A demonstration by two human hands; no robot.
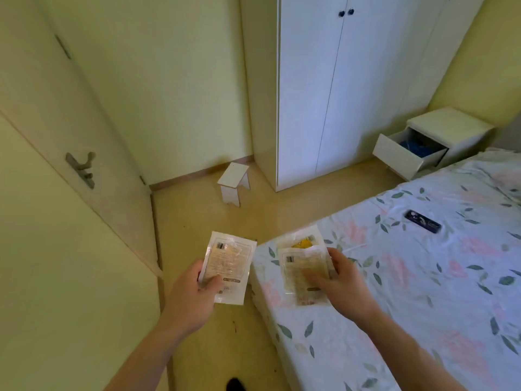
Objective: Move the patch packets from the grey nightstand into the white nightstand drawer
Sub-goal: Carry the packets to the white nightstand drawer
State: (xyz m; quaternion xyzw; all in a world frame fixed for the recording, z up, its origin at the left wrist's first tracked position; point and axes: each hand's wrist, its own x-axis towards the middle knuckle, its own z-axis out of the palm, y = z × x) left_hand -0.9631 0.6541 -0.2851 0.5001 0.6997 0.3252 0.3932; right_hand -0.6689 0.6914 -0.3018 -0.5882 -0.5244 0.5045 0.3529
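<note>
Left hand (pixel 194 289) held one patch packet (pixel 229 266) over the floor, thumb pinching its lower edge; grip closed on it. Right hand (pixel 338 280) grasped a stack of packets (pixel 301 258), at least two, above the bed (pixel 423 263) corner. White nightstand (pixel 454 128) stood far right beside the wardrobe (pixel 352 80), its drawer (pixel 400 155) pulled open, something blue inside.

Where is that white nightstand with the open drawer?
The white nightstand stands at the far right of the head view, between the white wardrobe and the head of the bed, its drawer pulled open.
</note>
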